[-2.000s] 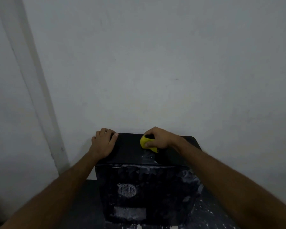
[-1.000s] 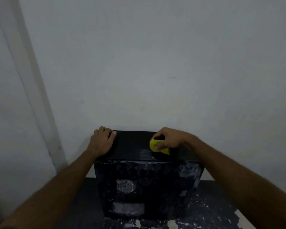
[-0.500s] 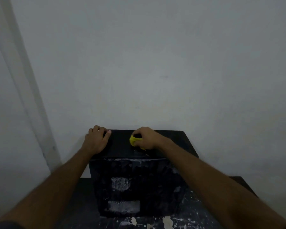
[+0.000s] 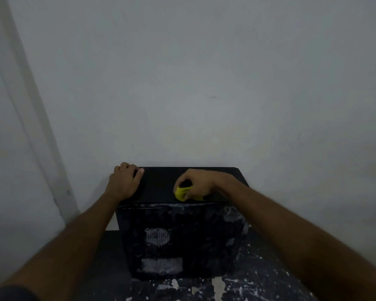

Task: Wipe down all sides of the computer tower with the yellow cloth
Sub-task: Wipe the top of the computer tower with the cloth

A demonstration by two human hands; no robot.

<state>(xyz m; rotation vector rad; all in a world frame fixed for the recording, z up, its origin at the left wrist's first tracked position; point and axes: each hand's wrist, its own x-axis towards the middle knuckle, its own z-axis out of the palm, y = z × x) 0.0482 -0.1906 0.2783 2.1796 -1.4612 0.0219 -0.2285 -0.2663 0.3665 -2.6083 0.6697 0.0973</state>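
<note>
I see the tower (image 4: pixel 178 240) standing on a dark worktop (image 4: pixel 263 276) that is flecked with pale paint marks. Its far edge sits close to a plain grey wall (image 4: pixel 204 83). The face turned toward me is dusty and smeared, with a round mesh vent (image 4: pixel 157 236) on it and a pale rectangular patch (image 4: pixel 162 264) below that. The case is closed on the sides I can see, so I cannot tell what is inside it.

My left hand (image 4: pixel 124 183) rests on the top panel at its left far corner; the fingers (image 4: pixel 129 167) curl over the left edge, bracing the case. They hold nothing else.

My right hand (image 4: pixel 197 184) is on the top panel, right of centre and close to the near edge. Its fingers are bent round the cloth (image 4: pixel 181 193), which is bunched into a small yellow wad and pressed against the top surface. Only part of the cloth shows, beneath the thumb and palm.

The top panel between the two hands looks dark and even. Both forearms reach in from the lower corners, and a dark sleeve (image 4: pixel 11 293) shows at lower left.
</note>
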